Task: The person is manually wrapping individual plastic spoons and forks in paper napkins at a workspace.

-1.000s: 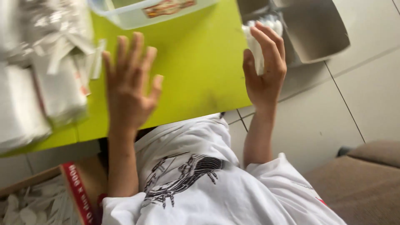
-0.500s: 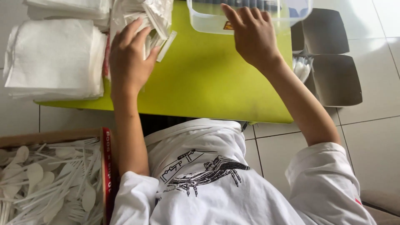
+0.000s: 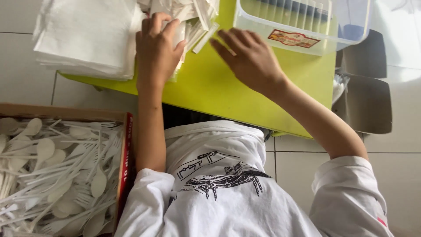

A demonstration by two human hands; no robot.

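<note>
Left hand [image 3: 157,48] grip closed on wrapped packets [image 3: 186,17]; right hand [image 3: 250,59] open, empty, over green table [image 3: 219,92]; tiled floor [image 3: 26,83].

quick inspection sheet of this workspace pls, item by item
surface: low lime-green table over pale floor tiles
job's things: pile of slim white wrapped packets at the far edge; stack of white paper napkins far left
clutter: clear plastic tub far right; cardboard box of white plastic spoons and forks on the floor, left
grippers: left hand on the packets, grip unclear; right hand flat and open over the table, holding nothing
cables: nothing seen
surroundings: grey open box on the floor, right
</note>
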